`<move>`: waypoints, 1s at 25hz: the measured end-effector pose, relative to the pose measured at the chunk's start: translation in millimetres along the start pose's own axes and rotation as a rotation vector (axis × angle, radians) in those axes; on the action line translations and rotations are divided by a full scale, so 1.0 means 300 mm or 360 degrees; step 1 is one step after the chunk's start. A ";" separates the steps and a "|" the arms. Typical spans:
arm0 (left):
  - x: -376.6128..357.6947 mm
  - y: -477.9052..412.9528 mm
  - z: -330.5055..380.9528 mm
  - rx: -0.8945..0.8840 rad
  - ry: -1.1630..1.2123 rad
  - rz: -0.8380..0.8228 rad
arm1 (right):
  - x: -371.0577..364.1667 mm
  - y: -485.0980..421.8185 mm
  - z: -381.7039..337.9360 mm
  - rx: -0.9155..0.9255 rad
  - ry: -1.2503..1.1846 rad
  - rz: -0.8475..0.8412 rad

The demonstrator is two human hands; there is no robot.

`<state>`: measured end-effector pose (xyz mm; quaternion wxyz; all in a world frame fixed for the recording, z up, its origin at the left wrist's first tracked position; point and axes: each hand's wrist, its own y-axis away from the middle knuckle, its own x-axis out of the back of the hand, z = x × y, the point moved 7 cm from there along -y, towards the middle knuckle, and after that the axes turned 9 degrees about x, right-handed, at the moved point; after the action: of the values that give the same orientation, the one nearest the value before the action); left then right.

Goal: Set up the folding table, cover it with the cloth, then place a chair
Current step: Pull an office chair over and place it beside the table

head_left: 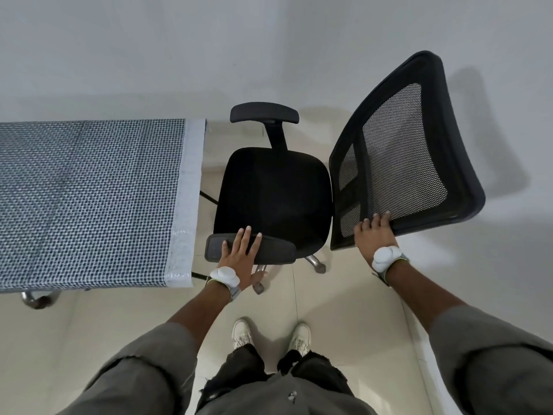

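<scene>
The folding table (188, 205) stands at the left, covered with a blue-and-white checked cloth (86, 199) that has a pale border. Right beside its end stands a black office chair (272, 199) with a mesh backrest (401, 163) and two armrests. My left hand (239, 259) lies flat with straight fingers on the near armrest (278, 250). My right hand (374, 232) rests on the near edge of the mesh backrest, fingers spread over its frame.
The grey wall (269, 40) rises just behind table and chair. A metal table foot (39, 299) shows at the lower left. The chair's castors (318, 265) sit on pale floor tiles. My shoes (270, 335) stand just behind the chair.
</scene>
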<state>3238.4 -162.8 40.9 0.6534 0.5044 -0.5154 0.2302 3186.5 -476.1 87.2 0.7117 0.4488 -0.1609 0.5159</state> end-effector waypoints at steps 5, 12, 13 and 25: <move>-0.046 0.084 0.029 -0.0043 -0.0070 0.0000 | 0.017 -0.004 -0.056 0.0071 -0.0071 0.0098; -0.190 0.293 0.009 -0.0200 0.0037 -0.0011 | 0.202 -0.033 -0.436 0.0497 -0.0144 0.0218; -0.199 0.297 0.005 -0.0218 0.0037 -0.0048 | 0.235 -0.034 -0.475 0.0539 -0.0183 0.0219; -0.257 0.463 -0.754 0.0184 0.0189 -0.0082 | 0.726 -0.165 -0.977 0.0768 -0.0498 -0.0006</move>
<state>3196.4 110.2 38.8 0.6584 0.5397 -0.4485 0.2721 3251.8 -114.9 54.6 0.5518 0.6797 -0.1404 0.4624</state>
